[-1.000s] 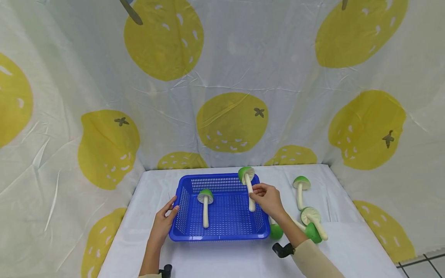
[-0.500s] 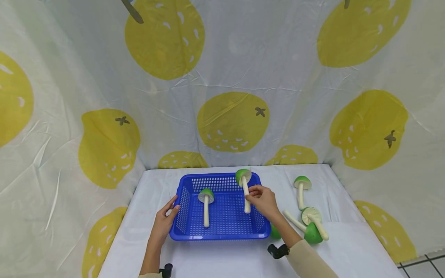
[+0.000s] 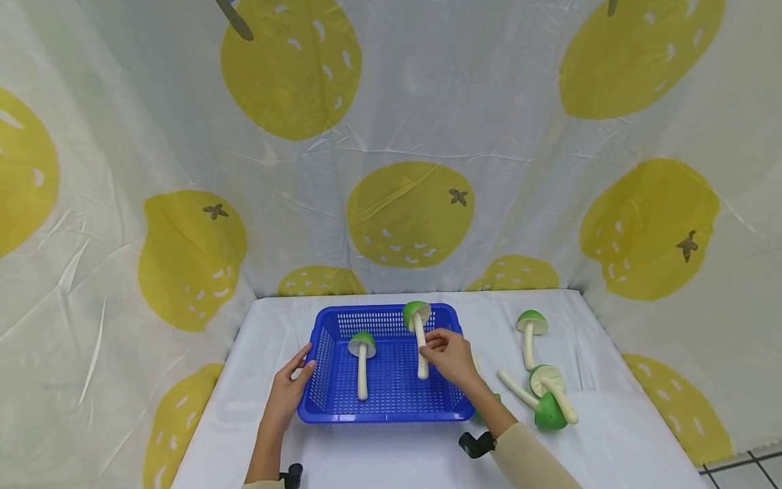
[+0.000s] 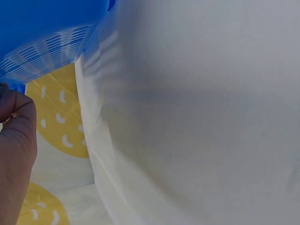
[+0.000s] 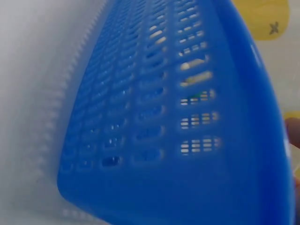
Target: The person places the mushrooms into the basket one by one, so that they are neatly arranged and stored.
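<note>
In the head view, my right hand [image 3: 451, 354] pinches the pale stem of a toy mushroom [image 3: 417, 316] with a green cap. It holds the mushroom cap-up over the right part of a blue slotted plastic basket [image 3: 385, 417]. Inside the basket, left of centre, lies another green-capped mushroom [image 3: 362, 345]. My left hand [image 3: 290, 392] grips the basket's left rim between thumb and fingers. The left wrist view catches that hand's curled thumb side [image 4: 18, 122] beside the basket. The basket wall [image 5: 136, 108] fills most of the right wrist view and hides the held mushroom.
Several more mushrooms [image 3: 529, 324] lie on the white cloth-covered table [image 3: 617, 435] right of the basket, some overlapping. One green cap [image 3: 496, 399] is partly hidden behind my right forearm. A lemon-print curtain [image 3: 409, 214] encloses the table's back and sides.
My right hand has carried its mushroom leftward and slightly down, from the basket's right rim to further over the inside. The left hand and basket have stayed in place.
</note>
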